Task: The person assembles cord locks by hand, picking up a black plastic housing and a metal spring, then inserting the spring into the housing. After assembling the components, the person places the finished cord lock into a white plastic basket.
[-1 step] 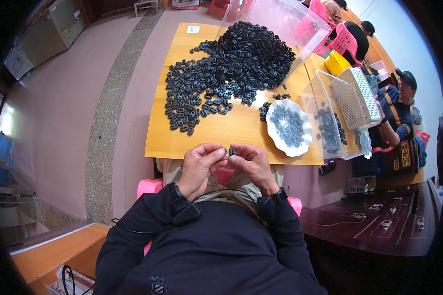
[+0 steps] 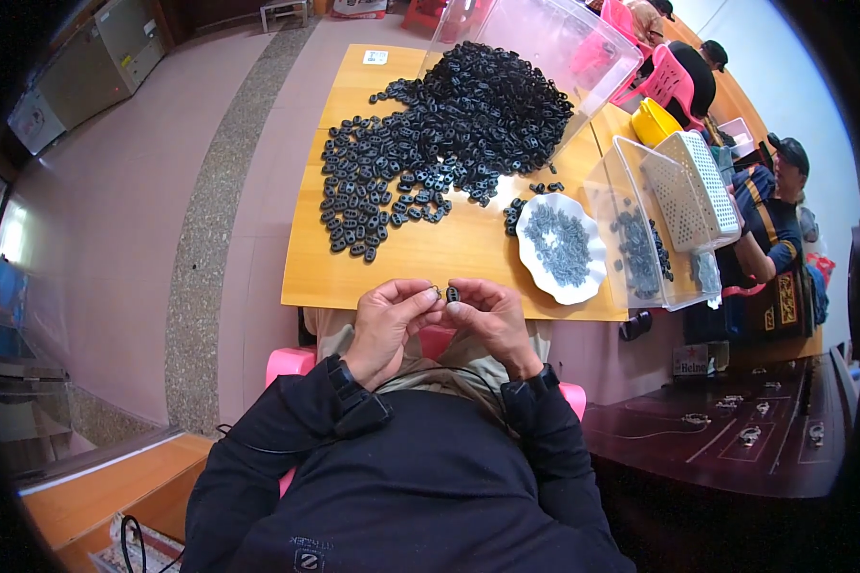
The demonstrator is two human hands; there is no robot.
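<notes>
Large Latin letters are borne by the side of a small carton [image 2: 690, 361] at the right, and a boxed emblem with a line of small lettering beside it is printed low on the front of the wearer's black top [image 2: 411, 468]. Small dark print is shown on a white sticker [image 2: 375, 57] at the far left corner of the wooden table [image 2: 430, 260], but it is too small to be read.

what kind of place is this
Probably a small, informal workroom, though the view doesn't settle it: a heap of small black parts spreads over the wooden table, a scalloped white plate holds small grey pieces, and another person is off to the right.
</notes>
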